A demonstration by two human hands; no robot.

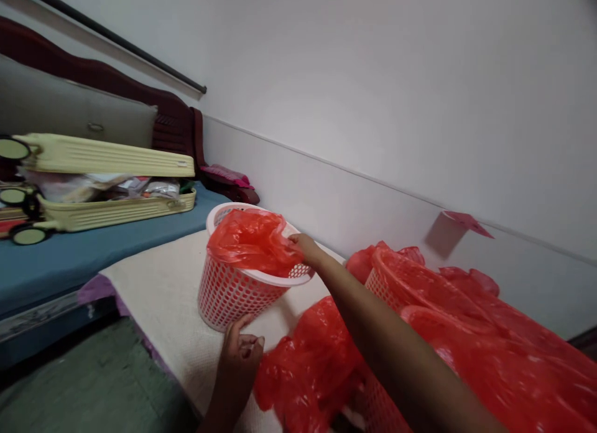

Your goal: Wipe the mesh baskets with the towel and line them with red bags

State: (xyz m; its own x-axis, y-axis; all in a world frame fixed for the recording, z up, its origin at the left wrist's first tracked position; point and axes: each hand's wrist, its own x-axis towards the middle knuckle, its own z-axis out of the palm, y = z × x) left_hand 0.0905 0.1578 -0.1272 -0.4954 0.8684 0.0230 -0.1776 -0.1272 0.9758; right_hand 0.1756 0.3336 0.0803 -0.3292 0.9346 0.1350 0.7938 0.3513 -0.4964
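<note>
A pink perforated plastic basket (233, 299) stands on the cream bed pad, tilted a little toward me. Inside its mouth sits a crumpled red plastic bag (249, 237), partly draped over the near rim. My right hand (304, 249) reaches across to the basket's right side and pinches the edge of that bag by the rim. Beneath the basket's lower front, my left hand (241, 352) is held palm up with its fingers loosely curled and apart, nothing in them. Just right of it lies another crumpled red plastic bag (312, 364).
More baskets lined with red bags (429, 290) crowd the right side. An opened pale yellow suitcase (116, 215) with packed things lies on the blue bed (28, 271) at left. The white wall (373, 109) rises behind, with a small pink piece (466, 221) sticking out from it.
</note>
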